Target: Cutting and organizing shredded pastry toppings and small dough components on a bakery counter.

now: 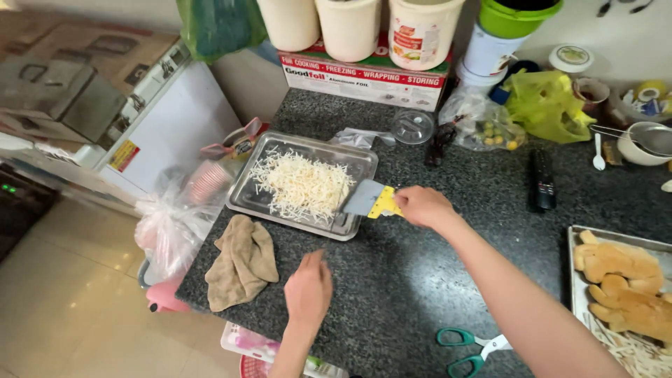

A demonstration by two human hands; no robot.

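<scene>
My right hand [422, 207] grips the yellow handle of a metal scraper [365, 198], whose blade rests at the right edge of a heap of pale shredded strips [302, 185] in a steel tray [259, 203]. My left hand [308, 288] hovers low over the dark speckled counter [413, 280], fingers together and holding nothing, just right of a crumpled beige cloth [241, 260].
Green-handled scissors [470, 348] lie at the front. A second tray [581, 308] with golden baked pieces sits at the right edge. Tubs, a long foil box [364, 78], bags, a small clear lid [412, 127] and a black remote [544, 182] crowd the back. The counter drops off at left.
</scene>
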